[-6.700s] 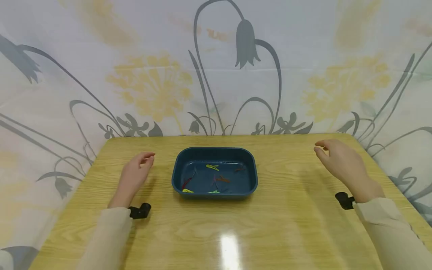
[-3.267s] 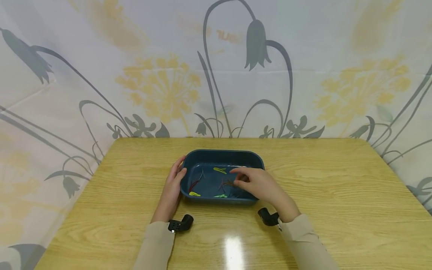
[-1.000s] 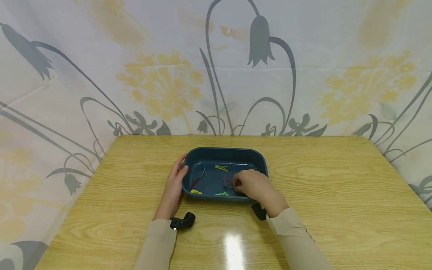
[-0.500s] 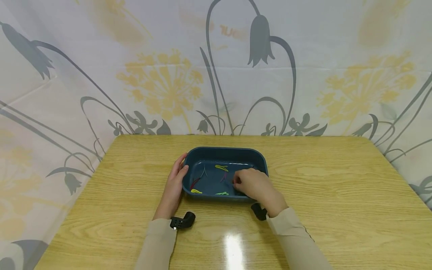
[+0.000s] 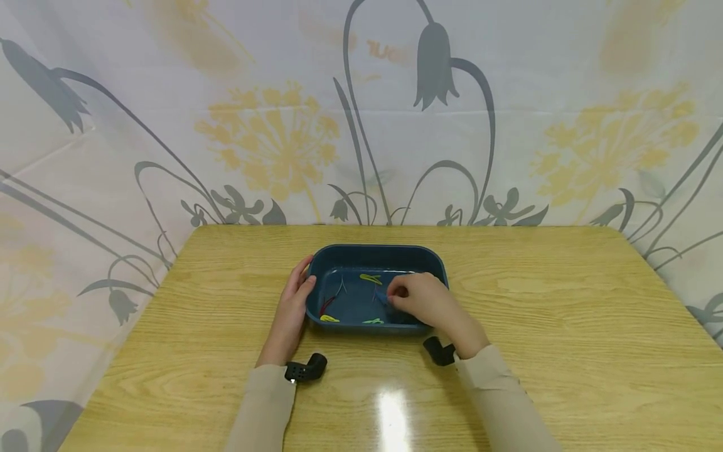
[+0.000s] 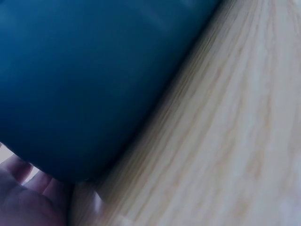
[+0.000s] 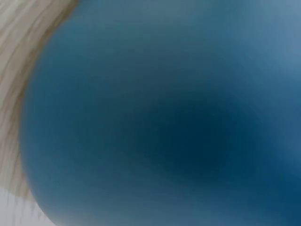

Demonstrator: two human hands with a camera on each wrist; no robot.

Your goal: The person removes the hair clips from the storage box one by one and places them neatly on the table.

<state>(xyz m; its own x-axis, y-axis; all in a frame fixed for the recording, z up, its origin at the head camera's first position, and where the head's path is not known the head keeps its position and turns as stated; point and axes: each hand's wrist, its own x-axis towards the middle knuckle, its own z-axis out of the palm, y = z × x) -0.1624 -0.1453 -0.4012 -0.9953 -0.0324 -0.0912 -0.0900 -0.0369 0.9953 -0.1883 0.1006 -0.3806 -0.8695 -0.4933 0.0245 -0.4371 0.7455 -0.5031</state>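
Note:
A dark blue tray (image 5: pixel 373 250) stands mid-table and holds several small coloured clips: a yellow one (image 5: pixel 371 278), a red one (image 5: pixel 326 306), a green one (image 5: pixel 373 321). My left hand (image 5: pixel 302 280) holds the tray's left end, thumb on the rim and fingers along the outer wall. The left wrist view shows that wall (image 6: pixel 84 84) close up with my fingers (image 6: pixel 28 197) against it. My right hand (image 5: pixel 391 295) is inside the tray with its fingers curled, pinching a small clip whose colour I cannot make out. The right wrist view shows only the blurred blue tray (image 7: pixel 178 122).
The wooden table (image 5: pixel 536 326) stretches wide on both sides of the tray. A flower-printed curtain (image 5: pixel 271 138) hangs right behind its far edge. A black wrist camera sits on each forearm (image 5: pixel 306 369) (image 5: pixel 439 351).
My right hand reached into the tray, closed its fingers over the clips near the middle, and has now drawn slightly up and back. My left hand came to the tray's left end and stays there.

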